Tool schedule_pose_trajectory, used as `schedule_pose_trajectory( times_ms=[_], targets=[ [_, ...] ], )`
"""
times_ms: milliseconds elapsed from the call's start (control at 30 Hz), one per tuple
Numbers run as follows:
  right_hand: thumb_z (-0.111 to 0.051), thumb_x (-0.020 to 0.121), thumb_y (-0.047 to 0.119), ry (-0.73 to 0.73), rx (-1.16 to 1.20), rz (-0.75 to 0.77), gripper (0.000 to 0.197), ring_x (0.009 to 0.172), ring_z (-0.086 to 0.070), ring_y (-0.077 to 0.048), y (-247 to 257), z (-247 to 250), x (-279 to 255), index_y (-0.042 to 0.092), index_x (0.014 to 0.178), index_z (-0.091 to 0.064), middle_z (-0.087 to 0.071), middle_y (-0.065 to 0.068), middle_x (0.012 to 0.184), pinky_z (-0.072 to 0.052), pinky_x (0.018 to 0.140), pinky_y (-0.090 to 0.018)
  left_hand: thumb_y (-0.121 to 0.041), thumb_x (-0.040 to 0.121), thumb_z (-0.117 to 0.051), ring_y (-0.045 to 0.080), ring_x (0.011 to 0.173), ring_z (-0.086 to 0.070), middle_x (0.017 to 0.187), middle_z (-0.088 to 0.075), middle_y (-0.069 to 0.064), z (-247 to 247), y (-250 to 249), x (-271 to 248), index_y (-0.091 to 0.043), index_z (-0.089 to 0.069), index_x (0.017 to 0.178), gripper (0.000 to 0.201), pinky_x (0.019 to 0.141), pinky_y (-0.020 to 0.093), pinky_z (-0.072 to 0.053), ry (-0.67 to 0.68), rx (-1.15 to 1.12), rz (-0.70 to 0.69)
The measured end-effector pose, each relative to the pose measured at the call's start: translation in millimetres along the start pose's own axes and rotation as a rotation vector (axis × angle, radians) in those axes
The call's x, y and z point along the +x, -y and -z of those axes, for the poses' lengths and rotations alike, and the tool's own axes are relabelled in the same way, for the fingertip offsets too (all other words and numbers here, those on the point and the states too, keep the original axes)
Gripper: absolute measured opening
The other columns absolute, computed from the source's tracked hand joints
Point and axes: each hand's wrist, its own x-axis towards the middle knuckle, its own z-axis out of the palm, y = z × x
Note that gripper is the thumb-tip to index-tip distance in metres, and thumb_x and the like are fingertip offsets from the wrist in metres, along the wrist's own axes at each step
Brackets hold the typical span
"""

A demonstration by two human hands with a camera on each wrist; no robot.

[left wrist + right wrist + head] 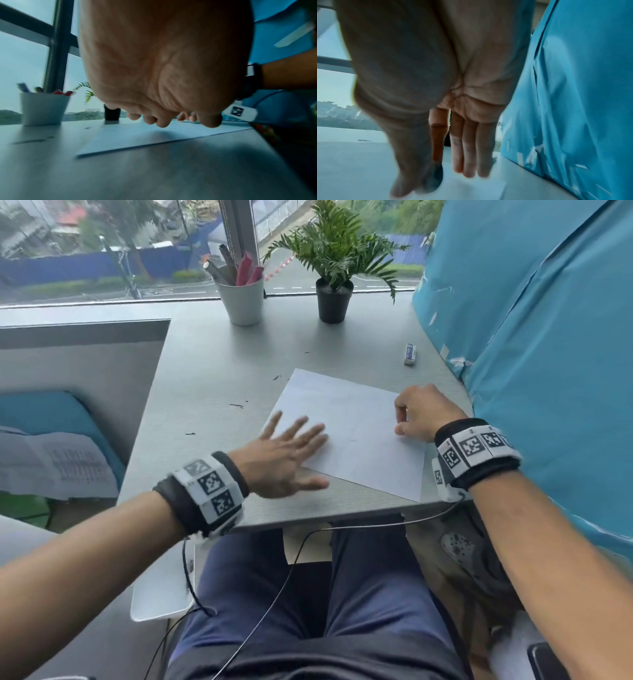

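Observation:
A blank white sheet of paper (349, 433) lies at an angle on the grey desk (205, 364), near its front edge. My left hand (308, 455) is spread flat, fingers straight, over the sheet's left corner. In the left wrist view the palm (163, 81) sits just above the paper (137, 136) and casts a shadow on it. My right hand (411, 419) is at the sheet's right edge, knuckles raised and fingertips pointing down onto the paper. The right wrist view shows its fingers (469, 155) fairly straight over the sheet (471, 189), holding nothing.
A white cup of pens (241, 299) and a small potted plant (334, 299) stand at the back by the window. An eraser (410, 354) lies at the right. A blue sheet (548, 337) walls off the right side. Small dark shavings (236, 405) dot the desk.

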Motion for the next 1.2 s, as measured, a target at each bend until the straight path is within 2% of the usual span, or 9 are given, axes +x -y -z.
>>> schedule_pose_trajectory(
  times_ms=[100,200,400,533,700,800,867,1033,1200],
  targets=[
    [-0.081,0.077,0.024,-0.105,0.093,0.088,0.010,0.087,-0.064,-0.021,21.7,-1.8,-7.6,0.021,0.077,-0.072,-0.069,-0.003,0.093,-0.051,0.078,-0.033,-0.080,0.087,-0.010,0.016,0.150,0.022,0.163,0.021,-0.005,-11.6,-16.5,6.5,-0.025,0.015,0.158,0.093,0.120,0.052,0.017,0.021,0.001,-0.068],
    [-0.080,0.077,0.028,-0.032,0.088,0.115,0.009,0.093,-0.063,-0.020,32.4,-17.0,-11.5,0.028,0.084,-0.074,-0.069,-0.001,0.101,-0.052,0.086,-0.035,-0.078,0.089,-0.014,0.015,0.150,0.021,0.163,0.022,-0.005,-12.8,-17.5,13.9,-0.025,0.016,0.157,0.091,0.121,0.049,0.015,0.008,0.005,-0.141],
    [-0.077,0.074,0.047,0.102,-0.062,0.030,0.075,0.118,-0.053,-0.026,7.6,-26.3,-24.6,0.027,0.139,-0.045,-0.058,-0.004,0.131,-0.046,0.098,-0.043,-0.077,0.088,-0.011,0.014,0.149,0.022,0.162,0.026,-0.008,-9.3,18.0,16.4,-0.030,0.018,0.156,0.087,0.121,0.044,0.016,0.023,-0.007,-0.121],
    [-0.062,0.077,0.067,0.103,-0.214,-0.064,0.072,0.114,-0.055,-0.030,-4.8,-28.0,-35.1,0.023,0.132,-0.047,-0.058,-0.009,0.126,-0.045,0.087,-0.040,-0.085,0.081,-0.004,0.016,0.151,0.019,0.161,0.026,-0.007,-10.1,62.2,9.3,-0.029,0.020,0.155,0.096,0.120,0.046,0.014,0.018,-0.065,0.043],
    [-0.052,0.084,0.068,0.024,-0.270,-0.193,0.064,0.107,-0.057,-0.031,-2.5,-26.3,-43.5,0.013,0.117,-0.057,-0.062,-0.013,0.116,-0.041,0.079,-0.036,-0.085,0.080,-0.005,0.020,0.152,0.015,0.163,0.020,0.002,-8.0,84.4,-0.3,-0.015,0.016,0.157,0.105,0.122,0.049,0.012,0.026,-0.031,0.299],
    [-0.057,0.080,0.070,-0.052,-0.215,-0.270,0.067,0.105,-0.060,-0.033,-0.9,-25.3,-47.9,0.012,0.113,-0.060,-0.063,-0.014,0.113,-0.045,0.085,-0.038,-0.084,0.080,-0.005,0.020,0.151,0.018,0.163,0.022,0.003,-5.4,66.1,0.7,-0.016,0.018,0.156,0.105,0.122,0.048,0.014,-0.002,-0.037,0.212],
    [-0.060,0.080,0.068,-0.110,-0.167,-0.252,0.072,0.111,-0.057,-0.033,1.7,-27.0,-50.5,0.011,0.124,-0.056,-0.062,-0.015,0.119,-0.046,0.090,-0.041,-0.083,0.082,-0.009,0.018,0.151,0.020,0.162,0.024,0.000,-4.6,48.1,5.7,-0.021,0.019,0.156,0.100,0.122,0.047,0.014,-0.007,-0.066,0.097],
    [-0.053,0.086,0.065,-0.025,-0.008,-0.079,0.084,0.142,-0.031,-0.027,3.0,-56.3,-55.7,0.011,0.147,-0.032,-0.033,-0.011,0.154,-0.030,0.115,-0.043,-0.079,0.086,-0.011,0.013,0.148,0.024,0.161,0.025,-0.006,-5.1,13.5,30.1,-0.028,0.016,0.157,0.092,0.120,0.043,0.018,0.001,-0.057,-0.113],
    [-0.039,0.092,0.064,-0.065,0.102,-0.059,0.087,0.151,-0.004,-0.020,-6.6,-81.0,-62.6,0.011,0.156,-0.012,-0.005,-0.007,0.164,-0.008,0.123,-0.039,-0.076,0.089,-0.012,0.016,0.150,0.022,0.161,0.027,-0.002,-0.8,45.2,26.6,-0.028,0.019,0.155,0.087,0.120,0.048,0.014,0.036,-0.113,-0.039]
  ],
)
